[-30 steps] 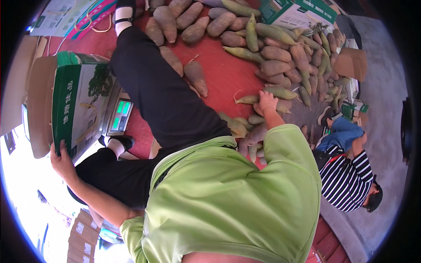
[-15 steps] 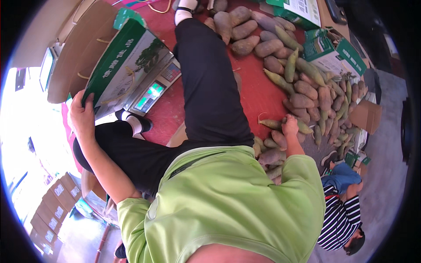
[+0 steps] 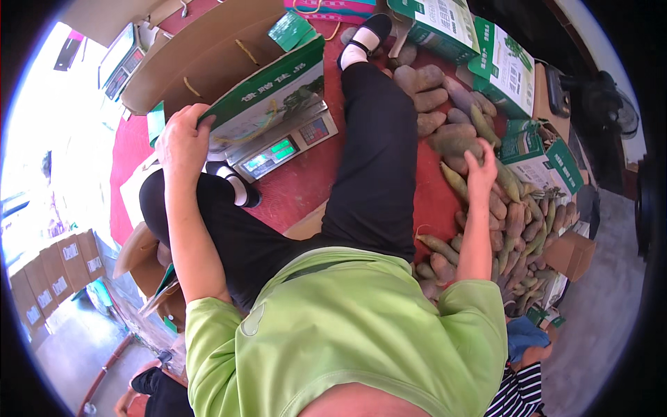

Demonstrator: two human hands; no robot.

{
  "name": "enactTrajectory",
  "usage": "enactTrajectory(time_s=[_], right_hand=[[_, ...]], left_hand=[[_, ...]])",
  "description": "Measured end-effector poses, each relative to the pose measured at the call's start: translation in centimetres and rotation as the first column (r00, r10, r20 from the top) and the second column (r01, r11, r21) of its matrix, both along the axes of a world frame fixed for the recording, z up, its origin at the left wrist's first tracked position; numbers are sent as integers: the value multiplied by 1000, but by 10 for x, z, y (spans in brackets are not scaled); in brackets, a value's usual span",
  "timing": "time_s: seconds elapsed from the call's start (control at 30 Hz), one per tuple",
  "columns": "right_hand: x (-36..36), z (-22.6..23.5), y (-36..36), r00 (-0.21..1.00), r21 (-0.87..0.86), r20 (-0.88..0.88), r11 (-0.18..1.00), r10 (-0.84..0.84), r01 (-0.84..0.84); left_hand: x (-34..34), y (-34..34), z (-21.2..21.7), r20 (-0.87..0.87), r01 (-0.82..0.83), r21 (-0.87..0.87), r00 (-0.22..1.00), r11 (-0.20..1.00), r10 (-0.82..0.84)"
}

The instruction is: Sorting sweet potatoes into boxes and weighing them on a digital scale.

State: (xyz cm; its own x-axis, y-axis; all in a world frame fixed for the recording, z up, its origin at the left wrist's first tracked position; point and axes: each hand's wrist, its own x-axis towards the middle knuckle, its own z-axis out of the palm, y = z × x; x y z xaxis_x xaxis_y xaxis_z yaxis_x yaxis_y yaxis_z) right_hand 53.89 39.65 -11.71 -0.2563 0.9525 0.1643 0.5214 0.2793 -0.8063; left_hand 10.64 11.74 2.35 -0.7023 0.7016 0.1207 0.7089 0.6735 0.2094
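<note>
My left hand (image 3: pixel 184 142) grips the top near edge of a green and white carton (image 3: pixel 271 104), its fingers closed over the cardboard. The open-topped carton stands on a digital scale (image 3: pixel 306 135) with a lit green display. My right hand (image 3: pixel 481 170) hangs over the pile of root vegetables (image 3: pixel 511 222) on my right, thumb and fingers apart and nothing seen between them. Its fingertips are close to a brownish root vegetable (image 3: pixel 455 144); whether they touch it I cannot tell. Long green roots (image 3: pixel 455 182) lie among the brownish ones.
A red mat (image 3: pixel 292 174) lies under my feet. More green and white cartons (image 3: pixel 504 69) stand at the far right, near a fan (image 3: pixel 615 104). Brown boxes (image 3: pixel 59 267) line the left. One person in a striped shirt (image 3: pixel 517 393) is at the lower right, another person (image 3: pixel 160 393) lower left.
My right hand has moved away from a green root at the near side of the pile, farther forward over it. My left hand stays on the carton edge. The whole view has shifted.
</note>
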Motion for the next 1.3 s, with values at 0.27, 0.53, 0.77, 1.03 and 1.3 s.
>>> enactTrajectory(time_s=[0.27, 0.53, 0.77, 1.03, 1.3], right_hand=[[-169, 152, 10, 747, 159, -586, 949, 314, -274], [-303, 152, -29, 446, -5, -799, 736, 404, -677], [-184, 59, 20, 837, -18, -346, 889, 424, -457], [115, -126, -35, 788, -379, 598, 918, 147, 117], [331, -219, -193, 820, -631, 571, 619, -37, 467]], left_hand=[[2, -3, 2, -29, 35, -3, 999, 999, -35], [-2, -6, -4, -22, 36, -9, 999, 999, -37], [-15, -13, -11, 14, 68, 26, 998, 997, -68], [-26, -10, -21, 113, 54, 5, 992, 999, -54], [-31, 10, -54, 190, 41, 9, 981, 999, -42]])
